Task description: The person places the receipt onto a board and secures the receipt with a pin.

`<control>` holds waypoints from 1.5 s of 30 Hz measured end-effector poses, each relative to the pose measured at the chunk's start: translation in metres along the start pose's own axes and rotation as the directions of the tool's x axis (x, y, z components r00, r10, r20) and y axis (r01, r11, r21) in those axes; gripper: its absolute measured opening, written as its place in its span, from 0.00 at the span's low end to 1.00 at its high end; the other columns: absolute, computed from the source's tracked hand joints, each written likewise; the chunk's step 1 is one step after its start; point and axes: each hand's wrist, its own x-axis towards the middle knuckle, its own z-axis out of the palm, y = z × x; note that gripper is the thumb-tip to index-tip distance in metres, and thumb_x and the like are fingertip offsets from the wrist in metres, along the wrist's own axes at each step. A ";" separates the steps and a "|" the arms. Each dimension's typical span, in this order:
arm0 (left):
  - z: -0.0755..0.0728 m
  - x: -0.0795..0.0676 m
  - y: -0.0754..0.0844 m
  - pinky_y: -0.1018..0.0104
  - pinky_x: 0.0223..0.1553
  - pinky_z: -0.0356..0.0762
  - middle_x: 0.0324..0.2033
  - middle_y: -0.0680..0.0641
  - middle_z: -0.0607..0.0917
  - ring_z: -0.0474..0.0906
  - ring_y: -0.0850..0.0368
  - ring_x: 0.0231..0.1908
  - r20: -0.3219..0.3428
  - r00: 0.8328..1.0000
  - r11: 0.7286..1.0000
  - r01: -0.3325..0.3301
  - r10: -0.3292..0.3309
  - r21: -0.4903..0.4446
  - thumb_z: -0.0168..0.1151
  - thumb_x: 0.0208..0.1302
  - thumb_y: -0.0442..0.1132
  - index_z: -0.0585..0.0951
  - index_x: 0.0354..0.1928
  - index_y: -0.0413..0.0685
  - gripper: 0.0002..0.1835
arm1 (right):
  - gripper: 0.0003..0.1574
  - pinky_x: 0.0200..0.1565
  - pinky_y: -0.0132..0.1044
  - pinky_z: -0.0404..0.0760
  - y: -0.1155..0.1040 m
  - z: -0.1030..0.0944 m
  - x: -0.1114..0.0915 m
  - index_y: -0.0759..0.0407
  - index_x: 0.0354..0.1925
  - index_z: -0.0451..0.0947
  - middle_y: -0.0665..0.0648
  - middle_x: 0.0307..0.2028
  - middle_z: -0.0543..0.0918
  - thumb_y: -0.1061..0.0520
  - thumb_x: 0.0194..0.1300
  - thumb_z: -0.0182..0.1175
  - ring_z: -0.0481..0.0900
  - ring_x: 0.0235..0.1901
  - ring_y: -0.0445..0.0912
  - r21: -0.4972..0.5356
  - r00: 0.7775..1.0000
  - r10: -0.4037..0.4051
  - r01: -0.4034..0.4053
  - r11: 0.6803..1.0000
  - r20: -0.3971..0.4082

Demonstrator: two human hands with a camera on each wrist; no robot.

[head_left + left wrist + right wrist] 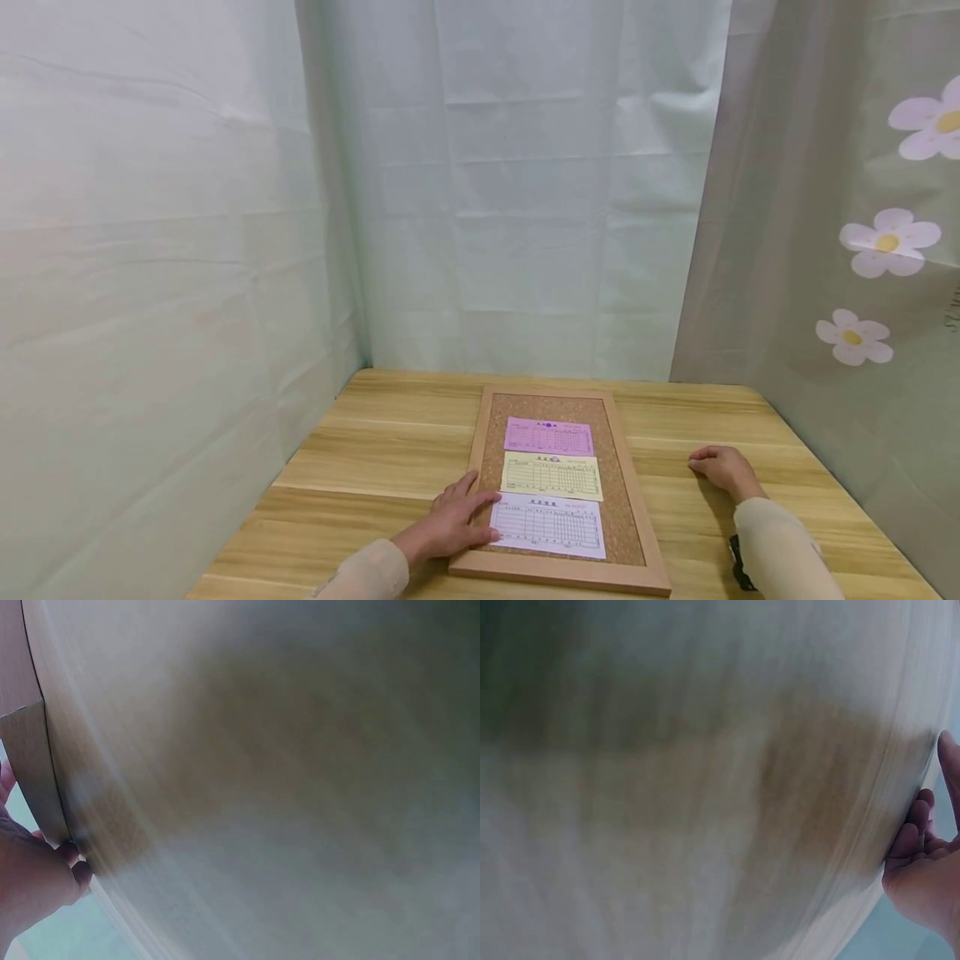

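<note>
A wood-framed cork board (pixel 622 500) lies flat on the table. On it a pink printed slip (pixel 549 437), a yellow slip (pixel 552 478) and a white slip (pixel 549 527) form a column from far to near. My left hand (pixel 450 517) rests across the frame's left side, with fingertips on the left edge of the white slip; in the left wrist view this hand (pixel 34 877) shows beside the frame's edge (pixel 34 765). Right of the board, my right hand (pixel 726 471) rests on the table, fingers loosely curled and holding nothing. The right wrist view shows it (pixel 926 870) against the tabletop.
The wooden table (pixel 360 467) extends on both sides of the board. Pale curtains (pixel 525 208) hang behind and at the sides, the right one with white flowers (pixel 888 242). A black object (pixel 740 562), partly hidden, is by the right sleeve.
</note>
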 end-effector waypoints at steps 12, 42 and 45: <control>0.000 0.001 -0.002 0.27 0.61 0.49 0.71 0.27 0.55 0.52 0.24 0.68 -0.012 1.000 1.000 -0.021 0.021 0.011 0.68 0.62 0.54 0.76 0.63 0.51 0.30 | 0.16 0.36 0.39 0.70 0.000 -0.003 -0.003 0.73 0.44 0.81 0.61 0.36 0.82 0.58 0.69 0.59 0.73 0.36 0.52 0.056 1.000 0.006 -0.005 0.998 -0.026; 0.001 0.001 -0.005 0.27 0.62 0.47 0.72 0.28 0.54 0.51 0.25 0.69 -0.012 1.000 1.000 -0.011 0.011 -0.020 0.68 0.62 0.54 0.76 0.64 0.50 0.30 | 0.19 0.34 0.36 0.74 0.002 -0.004 -0.006 0.76 0.49 0.79 0.59 0.35 0.86 0.60 0.69 0.58 0.79 0.32 0.45 0.161 0.994 0.020 -0.003 0.987 -0.105; 0.001 0.001 -0.005 0.27 0.63 0.46 0.73 0.28 0.53 0.50 0.25 0.69 -0.004 1.000 1.000 -0.005 0.005 -0.018 0.67 0.63 0.55 0.75 0.64 0.50 0.31 | 0.19 0.33 0.35 0.75 0.002 -0.003 -0.006 0.76 0.49 0.79 0.61 0.36 0.86 0.60 0.68 0.58 0.80 0.31 0.46 0.181 0.993 0.021 0.000 0.984 -0.115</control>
